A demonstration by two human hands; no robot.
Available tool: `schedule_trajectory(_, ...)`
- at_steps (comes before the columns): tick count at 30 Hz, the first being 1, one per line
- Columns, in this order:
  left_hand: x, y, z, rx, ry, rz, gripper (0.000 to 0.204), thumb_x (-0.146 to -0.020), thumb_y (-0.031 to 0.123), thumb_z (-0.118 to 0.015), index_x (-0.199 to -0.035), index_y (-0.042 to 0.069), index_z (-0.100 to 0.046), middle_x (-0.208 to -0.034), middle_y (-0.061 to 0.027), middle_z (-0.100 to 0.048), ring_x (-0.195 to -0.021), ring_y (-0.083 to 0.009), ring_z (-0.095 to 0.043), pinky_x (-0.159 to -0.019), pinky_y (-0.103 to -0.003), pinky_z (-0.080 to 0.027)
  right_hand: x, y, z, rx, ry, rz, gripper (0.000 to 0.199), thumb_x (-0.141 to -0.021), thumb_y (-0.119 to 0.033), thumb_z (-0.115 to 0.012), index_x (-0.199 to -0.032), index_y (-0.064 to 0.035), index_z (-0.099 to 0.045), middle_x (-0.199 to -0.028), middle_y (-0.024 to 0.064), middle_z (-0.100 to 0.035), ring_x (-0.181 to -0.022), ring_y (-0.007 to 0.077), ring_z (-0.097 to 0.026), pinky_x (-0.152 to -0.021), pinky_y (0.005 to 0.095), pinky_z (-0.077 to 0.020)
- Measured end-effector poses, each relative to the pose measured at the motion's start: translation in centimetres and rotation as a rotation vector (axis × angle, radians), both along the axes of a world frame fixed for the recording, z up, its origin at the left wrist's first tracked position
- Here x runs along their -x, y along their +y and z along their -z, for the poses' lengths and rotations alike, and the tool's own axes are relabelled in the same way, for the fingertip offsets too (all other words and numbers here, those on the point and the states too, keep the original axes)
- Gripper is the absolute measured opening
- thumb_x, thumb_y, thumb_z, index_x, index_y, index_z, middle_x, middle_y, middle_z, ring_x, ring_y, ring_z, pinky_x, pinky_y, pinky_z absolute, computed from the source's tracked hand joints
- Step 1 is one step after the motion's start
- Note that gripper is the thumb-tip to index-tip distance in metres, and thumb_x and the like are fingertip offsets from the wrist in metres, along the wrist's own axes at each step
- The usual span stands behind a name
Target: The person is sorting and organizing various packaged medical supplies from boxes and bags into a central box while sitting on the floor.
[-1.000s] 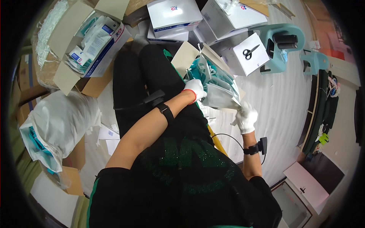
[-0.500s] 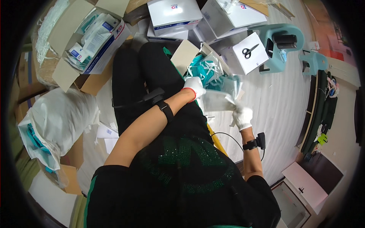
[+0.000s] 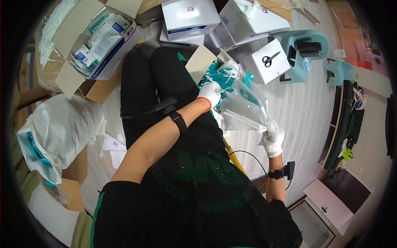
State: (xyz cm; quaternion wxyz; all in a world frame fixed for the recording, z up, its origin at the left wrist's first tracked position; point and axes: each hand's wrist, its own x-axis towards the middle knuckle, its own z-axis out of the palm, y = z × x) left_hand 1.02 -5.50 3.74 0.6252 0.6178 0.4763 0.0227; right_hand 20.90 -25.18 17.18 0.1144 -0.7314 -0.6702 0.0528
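Both hands wear white knit gloves. My right hand (image 3: pixel 273 139) grips the lower right corner of a clear plastic bag (image 3: pixel 243 108), whose film stretches up and left. My left hand (image 3: pixel 210 93) is closed at the near side of an opened white carton (image 3: pixel 201 62), beside the bag's left edge; what its fingers hold is hidden. Folded teal items with white straps (image 3: pixel 223 75) fill that carton, some in clear wrapping. Part of the bag lies over the carton's near right side, with teal showing behind it.
Scissors (image 3: pixel 271 59) lie on a white box (image 3: pixel 259 68) at the right, beside a teal plastic chair (image 3: pixel 306 45). An open carton of packets (image 3: pixel 103 43) stands far left, a white sack (image 3: pixel 66 132) nearer. More white boxes (image 3: pixel 190 16) are stacked at the back.
My right hand has moved right and nearer to me, drawing the clear bag out flatter and wider. My left hand has shifted only slightly, staying by the carton.
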Motion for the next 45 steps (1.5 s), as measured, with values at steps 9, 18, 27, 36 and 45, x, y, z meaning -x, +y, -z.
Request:
schedule_trajectory(9,-0.5,3.4,-0.7,0.233,-0.476,-0.01,0.024,-0.091,0.012,-0.056,-0.112,0.005,-0.064,-0.105,-0.007,-0.067,-0.099,-0.0141,-0.061,-0.088,-0.027,-0.047,1.7,0.6,-3.2,-0.09,0.023,-0.087,0.024,-0.066,-0.005,-0.065,-0.089,-0.0106,-0.063,-0.074,0.0087,-0.059,-0.059,0.0297,-0.058,-0.053,0.0371,-0.0471)
schedule_trajectory(18,-1.2,2.7,-3.0,0.406,-0.699,0.111,0.022,-0.094,0.022,-0.059,-0.103,0.003,-0.067,-0.092,0.0003,-0.064,-0.086,-0.0069,-0.056,-0.079,-0.025,-0.046,0.6,-0.8,-0.6,-0.132,0.116,0.087,0.013,-0.086,-0.019,-0.058,-0.078,-0.0085,-0.057,-0.067,0.0108,-0.053,-0.057,0.0317,-0.055,-0.052,0.0387,-0.0441)
schedule_trajectory(27,-1.7,2.4,-2.7,0.696,-0.685,0.007,0.029,-0.095,0.029,-0.058,-0.104,0.002,-0.066,-0.093,-0.0006,-0.064,-0.087,-0.0092,-0.059,-0.076,-0.027,-0.047,0.2,-1.2,-0.5,-0.116,0.173,0.118,0.012,-0.084,-0.012,-0.059,-0.074,-0.007,-0.061,-0.072,0.0106,-0.062,-0.061,0.0265,-0.061,-0.055,0.033,-0.0475)
schedule_trajectory(36,-2.2,1.6,-5.0,0.981,-0.623,0.11,0.045,-0.094,0.037,-0.056,-0.09,-0.006,-0.07,-0.084,-0.0109,-0.069,-0.076,-0.0166,-0.066,-0.072,-0.027,-0.053,0.7,-0.6,-0.1,-0.099,0.124,0.04,0.019,-0.089,-0.021,-0.057,-0.075,-0.0078,-0.058,-0.069,0.0119,-0.056,-0.061,0.0329,-0.058,-0.052,0.0381,-0.0455)
schedule_trajectory(45,-1.7,4.2,-4.5,-0.011,-0.891,0.224,0.023,-0.09,0.013,-0.055,-0.109,0.003,-0.066,-0.086,-0.006,-0.063,-0.078,-0.017,-0.061,-0.07,-0.027,-0.049,0.0,-2.3,0.7,-0.063,0.585,0.614,0.018,-0.091,-0.02,-0.063,-0.088,-0.0027,-0.064,-0.077,0.0062,-0.064,-0.062,0.0164,-0.058,-0.056,0.0302,-0.0463)
